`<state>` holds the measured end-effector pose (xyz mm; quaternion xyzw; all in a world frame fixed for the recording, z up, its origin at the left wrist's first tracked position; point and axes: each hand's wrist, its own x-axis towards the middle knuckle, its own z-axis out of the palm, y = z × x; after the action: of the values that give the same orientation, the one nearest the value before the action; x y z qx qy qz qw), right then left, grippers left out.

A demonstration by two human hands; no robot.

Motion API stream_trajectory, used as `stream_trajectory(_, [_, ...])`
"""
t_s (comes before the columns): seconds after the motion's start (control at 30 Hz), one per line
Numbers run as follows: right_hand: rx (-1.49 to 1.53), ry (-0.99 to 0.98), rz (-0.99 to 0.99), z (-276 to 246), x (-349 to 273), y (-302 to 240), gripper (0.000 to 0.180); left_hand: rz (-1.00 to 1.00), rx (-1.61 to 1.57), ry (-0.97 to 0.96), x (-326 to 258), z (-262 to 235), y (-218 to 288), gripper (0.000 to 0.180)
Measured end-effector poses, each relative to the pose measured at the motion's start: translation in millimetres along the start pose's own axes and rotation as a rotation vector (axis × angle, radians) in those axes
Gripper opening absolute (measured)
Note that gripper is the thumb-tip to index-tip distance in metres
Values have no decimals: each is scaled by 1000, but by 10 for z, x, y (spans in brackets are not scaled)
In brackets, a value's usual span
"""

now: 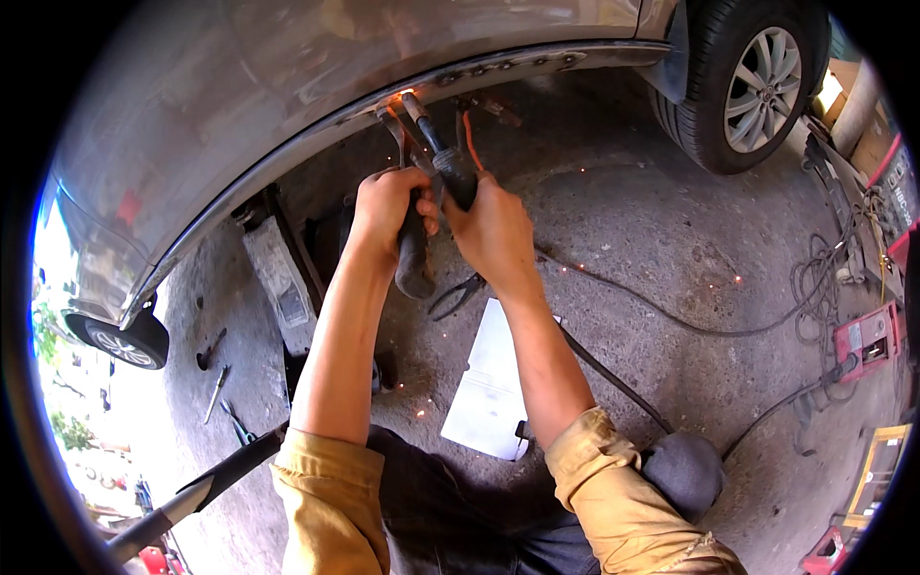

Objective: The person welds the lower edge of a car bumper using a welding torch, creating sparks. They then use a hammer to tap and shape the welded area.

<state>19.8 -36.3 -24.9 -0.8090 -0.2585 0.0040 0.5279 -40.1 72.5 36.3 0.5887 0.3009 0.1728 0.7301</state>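
Grey concrete floor (652, 240) fills most of the view. Above it a car (240, 115) arches from 9 round to 2 o'clock, with a row of dark marks on its sill (537, 63) between 12 and 1 o'clock. One wheel (767, 91) stands at 2 o'clock. Tan sleeves (331, 489) reach up from 6 o'clock, and a white sheet (484, 393) lies there on the floor, partly behind the right forearm. Above centre, the right hand (498, 230) is curled round the grip of a torch (418, 110) pointing to 11 o'clock; an orange glow at its tip meets the sill, and glare hides whether they touch. Just beside it, the left hand (383, 206) is wrapped round the black handle of a tool (412, 259), whose metal end rises close to the sill. Smaller, a second wheel (125, 342) shows at 9 o'clock and a red box (867, 340) at 3. Teal-handled pliers (240, 424) lie at 8 o'clock, and tiny sparks (738, 280) glint at 3
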Motion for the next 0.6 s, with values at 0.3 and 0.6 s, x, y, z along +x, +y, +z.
stream_trajectory(0.3, [-15, -6, 2, -12, 13, -13, 36, 2, -12, -16, 11, 3, -8, 10])
stream_trajectory(0.6, [-6, 12, -4, 23, 22, 60, 36, 4, 25, -22, 36, 26, -26, 10])
